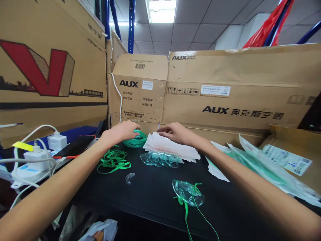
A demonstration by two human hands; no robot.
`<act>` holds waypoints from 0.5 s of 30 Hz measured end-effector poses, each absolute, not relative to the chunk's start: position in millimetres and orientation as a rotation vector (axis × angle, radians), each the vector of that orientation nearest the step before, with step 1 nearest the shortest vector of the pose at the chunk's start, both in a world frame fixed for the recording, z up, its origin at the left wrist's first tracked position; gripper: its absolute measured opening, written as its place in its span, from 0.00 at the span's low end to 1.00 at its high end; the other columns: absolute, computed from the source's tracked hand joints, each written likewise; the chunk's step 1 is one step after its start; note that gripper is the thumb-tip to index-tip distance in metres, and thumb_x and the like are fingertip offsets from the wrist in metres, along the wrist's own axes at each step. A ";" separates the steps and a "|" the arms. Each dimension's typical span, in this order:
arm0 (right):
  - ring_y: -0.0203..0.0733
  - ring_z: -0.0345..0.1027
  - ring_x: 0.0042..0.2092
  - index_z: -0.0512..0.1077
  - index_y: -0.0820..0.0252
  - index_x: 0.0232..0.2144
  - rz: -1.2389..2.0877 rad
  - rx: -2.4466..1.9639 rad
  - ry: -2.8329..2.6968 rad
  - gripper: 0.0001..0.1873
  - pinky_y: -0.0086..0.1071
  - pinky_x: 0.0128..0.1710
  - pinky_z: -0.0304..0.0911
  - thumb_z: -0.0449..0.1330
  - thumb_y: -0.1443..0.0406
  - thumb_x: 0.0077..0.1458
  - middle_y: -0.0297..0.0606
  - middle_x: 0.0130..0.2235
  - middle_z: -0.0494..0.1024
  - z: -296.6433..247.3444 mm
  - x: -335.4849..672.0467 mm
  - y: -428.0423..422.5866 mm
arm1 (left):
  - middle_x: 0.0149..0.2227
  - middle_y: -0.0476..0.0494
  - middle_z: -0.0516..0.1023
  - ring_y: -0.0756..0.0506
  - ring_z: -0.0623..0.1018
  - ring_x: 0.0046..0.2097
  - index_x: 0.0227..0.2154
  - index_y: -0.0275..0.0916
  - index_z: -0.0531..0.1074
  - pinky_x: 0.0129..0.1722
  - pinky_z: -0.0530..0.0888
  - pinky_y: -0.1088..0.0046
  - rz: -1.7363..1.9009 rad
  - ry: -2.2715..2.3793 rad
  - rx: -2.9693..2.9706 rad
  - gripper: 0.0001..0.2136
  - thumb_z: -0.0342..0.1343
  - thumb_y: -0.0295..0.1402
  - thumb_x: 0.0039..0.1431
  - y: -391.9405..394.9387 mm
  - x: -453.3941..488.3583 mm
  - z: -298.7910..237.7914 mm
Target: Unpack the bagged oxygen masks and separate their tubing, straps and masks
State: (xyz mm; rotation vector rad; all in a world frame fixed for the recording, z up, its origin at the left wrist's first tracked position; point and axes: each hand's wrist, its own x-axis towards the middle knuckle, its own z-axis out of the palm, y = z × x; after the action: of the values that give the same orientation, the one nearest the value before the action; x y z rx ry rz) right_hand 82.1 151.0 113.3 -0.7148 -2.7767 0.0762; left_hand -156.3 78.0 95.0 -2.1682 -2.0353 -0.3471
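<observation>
Where the left fingers (132, 127) end, a green coil (135, 142) lies.

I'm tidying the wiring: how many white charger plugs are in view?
2. The farther plug is beside the phone; the nearer plug sits by the yellow tag. Others may be hidden.

White sheets (173, 146) look papery and matt, clear discs (160, 160) glossy plastic.

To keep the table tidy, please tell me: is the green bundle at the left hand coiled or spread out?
Coiled: the green bundle shows rounded loops in a ring, partly hidden by the left hand.
</observation>
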 end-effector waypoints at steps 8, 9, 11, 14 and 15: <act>0.49 0.75 0.49 0.79 0.50 0.48 0.345 -1.106 -2.646 0.25 0.41 0.50 0.68 0.54 0.44 0.63 0.39 0.47 0.82 38.5 197.2 65.9 | 0.34 0.46 0.84 0.44 0.81 0.33 0.43 0.41 0.81 0.30 0.68 0.72 -0.517 -1.601 -2.873 0.17 0.56 0.47 0.62 10.8 -52.6 54.6; 0.49 0.74 0.50 0.79 0.50 0.48 0.370 -1.143 -2.618 0.25 0.42 0.52 0.68 0.54 0.43 0.63 0.39 0.47 0.82 31.3 201.4 62.8 | 0.34 0.46 0.84 0.43 0.81 0.34 0.41 0.41 0.81 0.31 0.68 0.71 -0.518 -1.572 -2.879 0.16 0.56 0.46 0.62 11.1 -44.3 45.6; 0.51 0.74 0.52 0.79 0.49 0.48 0.436 -1.185 -2.590 0.26 0.44 0.53 0.68 0.53 0.44 0.63 0.39 0.49 0.82 25.3 203.3 58.7 | 0.32 0.45 0.83 0.42 0.81 0.36 0.38 0.40 0.81 0.31 0.69 0.70 -0.538 -1.547 -2.862 0.12 0.57 0.42 0.62 15.9 -32.5 32.0; 0.53 0.74 0.53 0.78 0.51 0.51 0.548 -1.172 -2.516 0.27 0.45 0.55 0.67 0.53 0.44 0.63 0.40 0.51 0.81 32.0 197.5 53.7 | 0.36 0.44 0.83 0.42 0.81 0.39 0.40 0.39 0.80 0.36 0.72 0.69 -0.738 -1.471 -2.786 0.09 0.56 0.33 0.64 24.3 -24.1 25.8; 0.53 0.74 0.53 0.78 0.52 0.52 0.596 -1.139 -2.477 0.27 0.45 0.55 0.67 0.53 0.44 0.63 0.40 0.52 0.81 36.0 195.1 52.1 | 0.38 0.43 0.83 0.42 0.81 0.41 0.41 0.39 0.79 0.40 0.73 0.68 -0.839 -1.422 -2.751 0.09 0.55 0.31 0.65 26.0 -23.1 27.1</act>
State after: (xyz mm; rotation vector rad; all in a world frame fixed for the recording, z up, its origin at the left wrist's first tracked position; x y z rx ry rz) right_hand 195.1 52.1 36.0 -1.1388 -2.4767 0.5962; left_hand -23.1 26.0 27.1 -2.7506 -1.4217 -0.8392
